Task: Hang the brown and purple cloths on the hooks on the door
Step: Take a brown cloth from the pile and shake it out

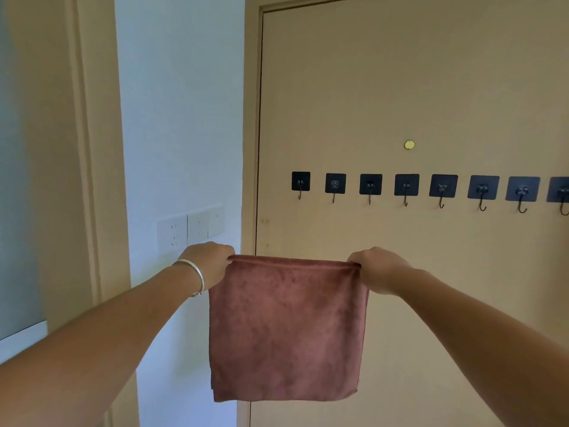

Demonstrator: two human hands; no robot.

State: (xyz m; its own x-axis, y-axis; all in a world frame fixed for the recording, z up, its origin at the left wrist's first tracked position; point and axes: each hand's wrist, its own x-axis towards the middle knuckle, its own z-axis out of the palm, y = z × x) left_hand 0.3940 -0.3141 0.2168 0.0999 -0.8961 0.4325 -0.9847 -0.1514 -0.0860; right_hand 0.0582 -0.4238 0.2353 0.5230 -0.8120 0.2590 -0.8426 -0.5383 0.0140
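A brown cloth hangs flat and spread out in front of me, below the row of hooks. My left hand pinches its upper left corner, and a silver bangle sits on that wrist. My right hand pinches the upper right corner. Several black square adhesive hooks run in a line across the beige door, all bare, a little above and to the right of the cloth's top edge. No purple cloth is in view.
A small brass peephole sits above the hooks. Left of the door frame is a white wall strip with a socket and switches. Another beige frame stands at the far left.
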